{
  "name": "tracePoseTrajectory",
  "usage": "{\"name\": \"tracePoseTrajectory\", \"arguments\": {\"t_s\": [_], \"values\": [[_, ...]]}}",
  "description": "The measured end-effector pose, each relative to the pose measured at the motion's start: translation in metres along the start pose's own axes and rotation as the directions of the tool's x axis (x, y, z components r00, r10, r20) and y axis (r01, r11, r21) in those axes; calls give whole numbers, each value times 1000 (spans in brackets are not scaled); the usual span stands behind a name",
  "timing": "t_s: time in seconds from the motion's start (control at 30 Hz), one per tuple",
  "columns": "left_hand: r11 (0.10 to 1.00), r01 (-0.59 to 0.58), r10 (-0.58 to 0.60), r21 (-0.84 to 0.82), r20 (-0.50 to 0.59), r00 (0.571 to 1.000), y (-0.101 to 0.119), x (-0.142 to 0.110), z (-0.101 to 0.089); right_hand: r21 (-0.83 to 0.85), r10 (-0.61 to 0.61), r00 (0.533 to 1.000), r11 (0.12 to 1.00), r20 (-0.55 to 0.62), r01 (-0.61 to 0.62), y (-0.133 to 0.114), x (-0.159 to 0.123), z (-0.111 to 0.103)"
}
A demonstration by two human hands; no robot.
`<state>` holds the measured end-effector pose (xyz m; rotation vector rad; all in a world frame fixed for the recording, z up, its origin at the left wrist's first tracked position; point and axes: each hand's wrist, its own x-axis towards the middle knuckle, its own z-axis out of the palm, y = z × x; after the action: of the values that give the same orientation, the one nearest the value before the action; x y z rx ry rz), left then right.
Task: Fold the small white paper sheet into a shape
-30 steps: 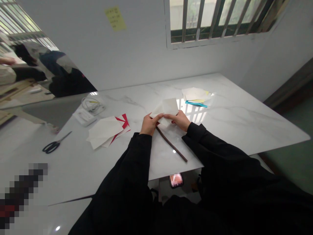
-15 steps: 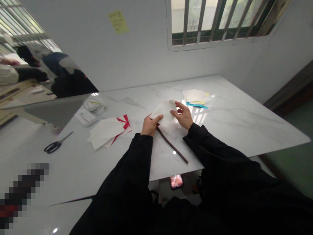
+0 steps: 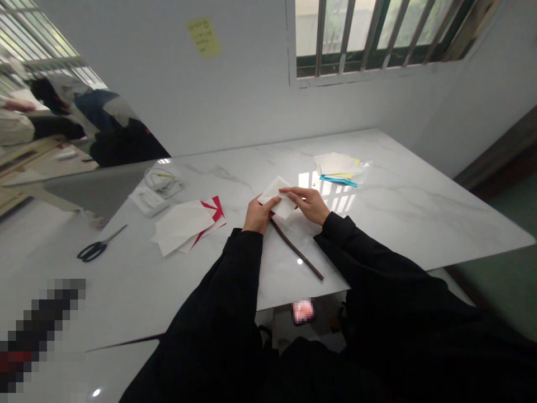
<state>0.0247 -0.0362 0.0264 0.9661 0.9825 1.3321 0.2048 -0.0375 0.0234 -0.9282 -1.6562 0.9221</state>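
Your sleeves (image 3: 222,280) are plain black, the paper (image 3: 277,186) you hold is creamy white, and your stick (image 3: 295,249) is dark brown. Your worktop (image 3: 419,218) is white with grey marbling, your scissors (image 3: 101,244) black-handled, the note (image 3: 203,37) yellow.

Left grip (image 3: 256,215) beside right grip (image 3: 312,206), both pinched

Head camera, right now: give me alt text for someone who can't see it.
A person's left hand and right hand hold white paper over a marble-patterned table, a brown stick slanting below them. Scissors and white-and-red sheets lie to the left; more papers lie farther back, right.
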Motion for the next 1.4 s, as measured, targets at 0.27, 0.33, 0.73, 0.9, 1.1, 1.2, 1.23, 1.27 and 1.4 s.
{"name": "tracePoseTrajectory", "arguments": {"t_s": [0.27,0.33,0.73,0.9,1.1,1.2,1.23,1.27,1.4], "values": [[999,22,-20,-35,41,999,2,-2,3,-114,-12,999,993,-36,8,4,0,0],[999,22,-20,-45,46,999,2,-2,3,-119,-29,999,993,-38,24,4,0,-1],[1000,-18,18,3,15,1000,-1,1,0,-153,-31,999,988,-32,26,1,-1,0],[997,-44,44,68,0,999,-5,3,-2,-149,-24,999,989,-44,17,3,-2,2],[989,-109,117,105,-72,991,-5,7,-6,-33,-2,998,999,-61,0,-3,3,-7],[986,-157,164,53,-196,967,1,9,-9,-23,5,983,1000,-183,-10,-6,11,-27],[985,-169,172,32,-222,960,2,10,-10,-44,11,972,999,-235,-22,-5,13,-36],[984,-179,177,15,-239,955,4,11,-10,-68,12,958,997,-286,-32,-1,15,-44],[981,-194,189,11,-277,942,5,12,-13,-225,1,926,970,-378,-93,24,19,-67]]}}
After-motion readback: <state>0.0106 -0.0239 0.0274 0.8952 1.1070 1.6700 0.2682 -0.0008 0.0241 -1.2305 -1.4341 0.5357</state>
